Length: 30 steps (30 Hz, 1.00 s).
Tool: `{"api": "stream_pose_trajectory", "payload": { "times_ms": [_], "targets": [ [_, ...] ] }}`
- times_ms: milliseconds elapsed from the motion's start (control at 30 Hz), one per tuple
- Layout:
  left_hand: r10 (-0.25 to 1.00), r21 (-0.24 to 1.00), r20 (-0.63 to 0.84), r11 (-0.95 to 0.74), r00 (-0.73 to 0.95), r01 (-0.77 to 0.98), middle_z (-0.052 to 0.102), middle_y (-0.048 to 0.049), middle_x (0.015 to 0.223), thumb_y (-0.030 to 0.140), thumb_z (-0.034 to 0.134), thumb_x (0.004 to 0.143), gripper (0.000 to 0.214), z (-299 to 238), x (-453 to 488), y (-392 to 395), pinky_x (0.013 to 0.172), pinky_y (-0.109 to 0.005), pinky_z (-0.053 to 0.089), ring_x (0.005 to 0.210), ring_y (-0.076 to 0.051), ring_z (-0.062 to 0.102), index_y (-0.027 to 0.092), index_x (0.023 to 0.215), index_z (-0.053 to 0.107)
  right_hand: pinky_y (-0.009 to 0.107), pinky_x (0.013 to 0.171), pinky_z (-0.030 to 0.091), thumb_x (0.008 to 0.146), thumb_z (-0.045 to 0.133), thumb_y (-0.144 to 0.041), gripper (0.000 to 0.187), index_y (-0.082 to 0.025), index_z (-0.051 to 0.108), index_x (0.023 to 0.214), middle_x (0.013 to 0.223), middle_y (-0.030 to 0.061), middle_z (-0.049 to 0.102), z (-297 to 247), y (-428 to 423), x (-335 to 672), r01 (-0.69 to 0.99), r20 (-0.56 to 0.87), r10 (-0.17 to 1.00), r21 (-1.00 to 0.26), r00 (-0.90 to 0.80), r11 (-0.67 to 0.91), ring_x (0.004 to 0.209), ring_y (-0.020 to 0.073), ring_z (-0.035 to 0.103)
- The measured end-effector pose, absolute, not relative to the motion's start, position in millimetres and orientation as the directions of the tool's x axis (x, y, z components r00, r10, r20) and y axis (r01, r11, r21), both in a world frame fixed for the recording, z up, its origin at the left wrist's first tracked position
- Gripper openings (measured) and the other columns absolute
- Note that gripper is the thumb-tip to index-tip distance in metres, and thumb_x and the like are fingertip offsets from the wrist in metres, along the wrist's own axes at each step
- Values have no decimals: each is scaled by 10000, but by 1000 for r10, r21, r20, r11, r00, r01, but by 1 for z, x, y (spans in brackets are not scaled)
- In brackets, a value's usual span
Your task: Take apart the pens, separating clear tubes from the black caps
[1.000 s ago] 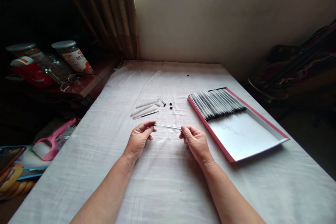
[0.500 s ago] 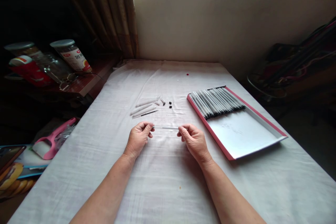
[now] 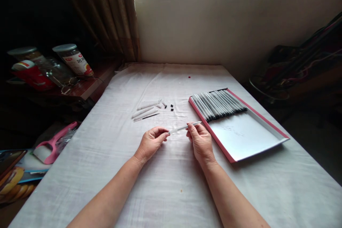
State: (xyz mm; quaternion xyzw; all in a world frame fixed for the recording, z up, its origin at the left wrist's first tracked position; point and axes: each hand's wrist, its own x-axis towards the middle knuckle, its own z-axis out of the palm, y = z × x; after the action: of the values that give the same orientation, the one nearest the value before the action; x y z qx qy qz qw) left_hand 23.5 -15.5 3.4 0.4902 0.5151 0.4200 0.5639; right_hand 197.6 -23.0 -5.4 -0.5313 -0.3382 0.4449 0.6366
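Observation:
A slim whitish pen [image 3: 178, 128] is held between my two hands above the cloth, slanting up to the right. My left hand [image 3: 153, 142] pinches its left end between thumb and fingers. Close to the other end, my right hand [image 3: 200, 140] also pinches it, and the pointed tip sticks out past the fingers. Beyond my hands lie several clear pen barrels [image 3: 144, 112], a dark-filled ink refill [image 3: 150, 116] and small black plugs [image 3: 171, 107]. Whatever parts of the pen lie under my fingertips are hidden.
At right, a pink-edged shallow box lid [image 3: 232, 156] holds a row of black-ended pens [image 3: 219, 103]. A small red piece [image 3: 189, 77] lies far back on the white cloth [image 3: 160, 192]. Jars [image 3: 76, 62] and glasses [image 3: 68, 87] stand on a side table; a pink-handled roller [image 3: 53, 146] is left.
The pen has tilted and now slants up to the right. My left hand moved right, and my right hand shifted slightly right, with the pen tip now showing beyond it.

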Motion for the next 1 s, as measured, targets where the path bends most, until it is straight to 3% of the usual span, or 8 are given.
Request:
{"api": "stream_pose_trajectory", "payload": {
  "times_ms": [167, 300, 467, 633, 733, 900, 967, 1000],
  "targets": [
    [954, 963, -27, -55, 298, 263, 724, -43, 722, 391, 722, 733, 233, 11, 18, 25, 602, -250, 484, 622, -159, 631, 189, 845, 756, 232, 520, 442, 786, 646, -562, 379, -184, 618, 780, 710, 32, 681, -6, -24, 199, -77, 40, 938, -995, 344, 71, 621, 141, 598],
    [952, 646, 197, -306, 235, 699, 753, -40, 843, 293, 619, 822, 161, 23, 5, 83, 676, -283, 473, 730, -199, 657, 248, 883, 761, 241, 525, 481, 773, 615, -623, 434, -192, 567, 791, 749, 60, 720, -8, -20, 202, -124, -16, 944, -992, 329, 26, 608, 147, 630],
    [928, 475, 211, -371, 305, 798, 733, -54, 931, 157, 666, 710, 153, 31, 3, 128, 785, -339, 428, 925, -275, 623, 268, 762, 757, 236, 486, 472, 753, 630, -622, 446, -187, 590, 846, 626, 5, 646, -11, -17, 202, -167, -43, 945, -986, 324, 13, 529, 131, 595],
    [897, 391, 149, -440, 416, 809, 685, -87, 755, 171, 660, 698, 147, 28, 12, 138, 834, -362, 412, 940, -294, 598, 232, 565, 675, 238, 477, 461, 801, 587, -570, 394, -189, 603, 901, 618, -25, 600, -11, -16, 201, -198, -26, 948, -979, 318, 39, 497, 114, 559],
    [891, 388, 160, -453, 426, 803, 686, -106, 793, 175, 657, 710, 108, 31, 14, 138, 877, -380, 409, 977, -306, 594, 220, 612, 667, 232, 463, 437, 809, 572, -536, 385, -179, 623, 942, 607, -32, 575, -11, -15, 200, -205, -26, 950, -978, 311, 40, 475, 103, 521],
    [907, 456, 229, -421, 354, 784, 704, -99, 935, 221, 594, 813, 147, 33, 15, 121, 839, -354, 450, 910, -256, 632, 214, 933, 678, 221, 430, 358, 828, 541, -498, 403, -161, 630, 1032, 571, -57, 512, -15, -15, 202, -120, -8, 959, -992, 284, 27, 442, 90, 424],
    [924, 565, 230, -382, 305, 731, 709, -78, 949, 284, 562, 857, 238, 30, 16, 101, 754, -307, 479, 816, -204, 650, 216, 1070, 644, 222, 443, 365, 831, 547, -476, 361, -171, 608, 1014, 576, -54, 531, -17, -17, 203, -52, 12, 961, -998, 275, 27, 459, 98, 439],
    [951, 751, 202, -303, 233, 587, 711, -77, 947, 315, 564, 862, 268, 28, 17, 89, 706, -284, 485, 787, -186, 654, 208, 1097, 634, 223, 449, 373, 833, 546, -464, 328, -180, 598, 990, 585, -50, 549, -17, -18, 202, -19, 23, 965, -999, 263, 29, 465, 101, 450]
  ]
}}
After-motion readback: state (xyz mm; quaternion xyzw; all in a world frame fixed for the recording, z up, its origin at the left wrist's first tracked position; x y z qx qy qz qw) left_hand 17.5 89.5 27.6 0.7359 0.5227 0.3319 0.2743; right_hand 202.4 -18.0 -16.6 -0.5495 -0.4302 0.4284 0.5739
